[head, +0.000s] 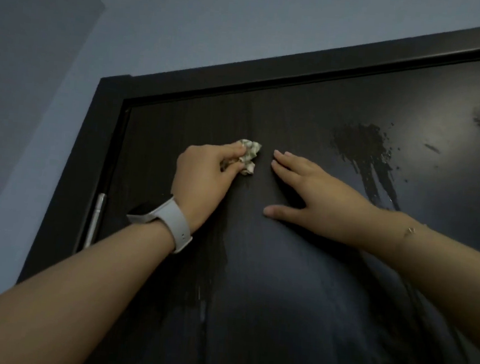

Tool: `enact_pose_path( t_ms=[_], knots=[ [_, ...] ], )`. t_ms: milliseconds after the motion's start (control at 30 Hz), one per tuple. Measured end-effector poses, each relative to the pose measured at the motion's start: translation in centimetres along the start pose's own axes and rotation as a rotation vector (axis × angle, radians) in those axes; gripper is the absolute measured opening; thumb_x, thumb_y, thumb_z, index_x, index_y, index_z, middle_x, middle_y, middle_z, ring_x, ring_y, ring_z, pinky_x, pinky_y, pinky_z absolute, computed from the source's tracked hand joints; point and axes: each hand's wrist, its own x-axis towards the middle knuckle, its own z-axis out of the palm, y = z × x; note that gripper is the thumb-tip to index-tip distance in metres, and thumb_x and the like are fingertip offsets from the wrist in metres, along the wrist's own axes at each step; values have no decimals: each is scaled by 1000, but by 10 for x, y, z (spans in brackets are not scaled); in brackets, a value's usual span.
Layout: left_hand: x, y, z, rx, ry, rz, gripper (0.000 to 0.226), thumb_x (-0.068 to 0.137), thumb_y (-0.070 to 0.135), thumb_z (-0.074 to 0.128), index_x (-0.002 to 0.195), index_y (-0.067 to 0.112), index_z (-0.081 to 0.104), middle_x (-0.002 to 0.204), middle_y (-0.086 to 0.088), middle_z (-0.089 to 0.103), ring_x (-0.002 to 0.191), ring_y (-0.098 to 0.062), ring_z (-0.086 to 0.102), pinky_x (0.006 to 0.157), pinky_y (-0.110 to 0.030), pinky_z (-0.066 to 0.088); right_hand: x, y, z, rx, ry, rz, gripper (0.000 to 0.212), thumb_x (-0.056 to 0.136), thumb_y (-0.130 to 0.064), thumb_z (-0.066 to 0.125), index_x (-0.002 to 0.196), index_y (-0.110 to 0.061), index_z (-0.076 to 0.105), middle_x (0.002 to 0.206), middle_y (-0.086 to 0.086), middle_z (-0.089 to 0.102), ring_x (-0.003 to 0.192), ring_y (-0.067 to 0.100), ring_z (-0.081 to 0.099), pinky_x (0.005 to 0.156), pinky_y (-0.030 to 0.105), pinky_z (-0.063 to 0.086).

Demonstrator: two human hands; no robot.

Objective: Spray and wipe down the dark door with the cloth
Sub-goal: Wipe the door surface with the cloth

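Note:
The dark door fills most of the view, seen from below near its top left corner. My left hand grips a small crumpled pale cloth and holds it against the door. My right hand lies flat on the door just right of the cloth, fingers straight and thumb spread. A patch of spray droplets with drips running down sits to the right of my right hand. Wet streaks run down below my left wrist. No spray bottle is in view.
The dark door frame runs along the top and left side. A silver hinge sits on the left edge. Pale blue-grey walls surround the frame. A white-strapped watch is on my left wrist.

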Motion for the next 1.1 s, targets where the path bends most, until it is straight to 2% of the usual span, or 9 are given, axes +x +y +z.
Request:
enact_pose_path(
  t_ms=[133,300,400,567,700,833,933,1033,1100],
  knots=[
    [-11,4,3,-57,14,-19,34,87,22,73,121,22,70,124,7,68,119,-5,59,108,-26,42,-9,7,-23,-39,168,-9,64,95,-48,50,151,-25,31,159,-9,24,147,6,15,114,19,12],
    [19,24,23,-81,15,2,32,88,23,72,120,20,71,124,5,68,119,-9,60,108,-27,43,-25,60,-51,-115,178,104,55,92,-46,45,141,-22,47,153,-1,36,142,17,29,117,34,26],
    [56,39,38,-45,15,-5,32,89,24,71,121,20,70,124,1,69,119,-15,61,107,-30,43,-30,98,-66,-117,270,171,49,97,-36,50,142,-17,48,153,3,36,143,19,29,113,25,19],
    [105,67,63,8,-1,-92,33,89,27,71,121,23,70,123,0,69,119,-19,60,108,-32,42,-39,159,-63,-122,336,274,44,103,-24,40,145,-10,42,156,8,33,145,22,26,114,25,19],
    [73,82,68,2,42,-91,33,88,25,72,120,23,70,121,3,70,116,-11,62,107,-25,42,-43,181,-45,-100,389,201,48,104,-24,36,149,-11,34,159,5,27,147,18,21,117,28,17],
    [-3,118,65,-55,-11,-49,36,85,21,75,121,21,70,123,11,67,116,4,57,104,-8,37,-42,183,-43,-106,399,161,50,103,-24,33,150,-7,31,160,7,24,148,19,18,116,24,12],
    [-44,137,66,-93,-28,-24,38,85,16,73,122,19,68,124,14,63,119,9,54,107,-12,37,-41,183,-42,-115,405,142,50,103,-22,33,150,-4,30,159,11,23,148,21,17,118,25,9],
    [-18,131,68,-106,4,-60,37,85,14,74,122,16,69,124,8,66,116,6,58,105,-14,41,-40,183,-41,-117,421,134,51,103,-21,34,150,-2,30,159,13,25,148,23,19,119,28,11],
    [24,119,69,-46,22,-102,37,87,16,72,124,16,67,125,6,66,115,3,59,103,-10,39,-40,182,-41,-114,429,134,51,103,-22,33,150,-3,29,159,13,24,148,23,19,119,28,11]
  ],
)
